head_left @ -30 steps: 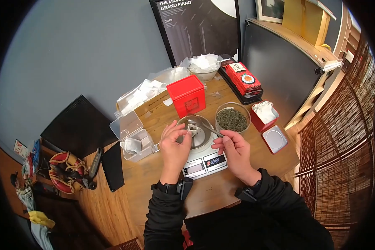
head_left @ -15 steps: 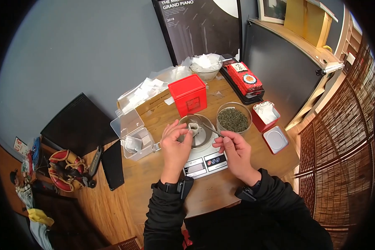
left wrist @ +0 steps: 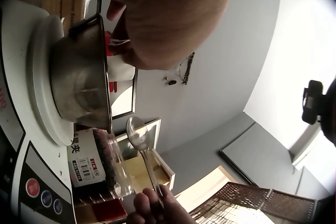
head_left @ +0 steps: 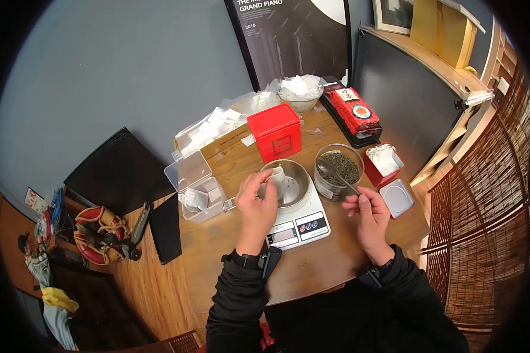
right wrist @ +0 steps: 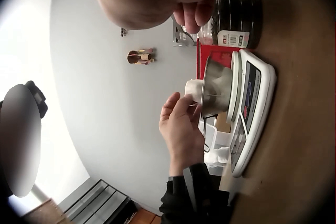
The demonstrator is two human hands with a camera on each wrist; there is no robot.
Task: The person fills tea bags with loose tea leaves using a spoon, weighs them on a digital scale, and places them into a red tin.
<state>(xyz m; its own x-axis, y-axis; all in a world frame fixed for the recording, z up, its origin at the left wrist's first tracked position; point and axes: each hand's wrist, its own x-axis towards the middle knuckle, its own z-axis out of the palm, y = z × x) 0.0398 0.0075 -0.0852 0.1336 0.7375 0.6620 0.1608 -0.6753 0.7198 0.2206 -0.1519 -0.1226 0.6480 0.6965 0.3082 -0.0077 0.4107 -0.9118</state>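
Observation:
My left hand [head_left: 257, 203] pinches a small white tea bag [head_left: 278, 175], held upright over a metal bowl [head_left: 301, 187] with a side handle. That bowl stands on a white kitchen scale [head_left: 313, 220]. To the right, my right hand [head_left: 371, 215] grips a metal spoon [left wrist: 138, 133] by its handle, thumb against the fingers. In the head view the spoon's bowl overlaps the clear round jar [head_left: 330, 193] of dried green tea leaves [head_left: 348, 167]. The left wrist view shows a printed label [left wrist: 84, 158] on the jar's side.
Behind the bowl stands a red tin [head_left: 275, 132]. A hinged plastic box [head_left: 203, 203] with white bags sits left. At right are an open red tin [head_left: 384, 163], its lid [head_left: 397, 199] and a red vacuum pack [head_left: 354, 110]. White bags [head_left: 215, 125] and a glass bowl [head_left: 301, 101] stand at the back.
My right hand has carried the spoon rightward, from over the metal bowl to the jar of tea leaves. The left hand keeps the tea bag over the bowl; the head view has shifted slightly.

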